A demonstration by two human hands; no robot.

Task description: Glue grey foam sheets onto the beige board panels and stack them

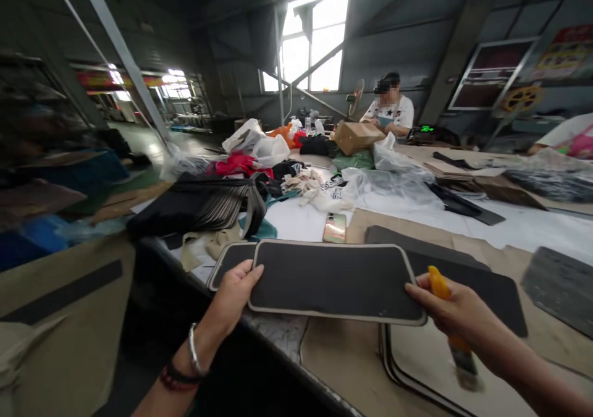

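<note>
I hold a black rectangular mat with a pale border (333, 279) level above the table edge. My left hand (234, 293) grips its left end, thumb on top. My right hand (456, 309) pinches its right end and also holds a yellow-handled brush (451, 324), whose bristles point down toward me. A second, similar mat (229, 261) lies just under the left end. More black mats (463, 269) lie flat to the right.
A phone (334, 227) lies behind the mat. A stack of black pieces (204, 207), cloth, plastic bags (389, 182) and a cardboard box (356, 136) crowd the table's far side. A person sits at the far end; another person's sleeve shows at right.
</note>
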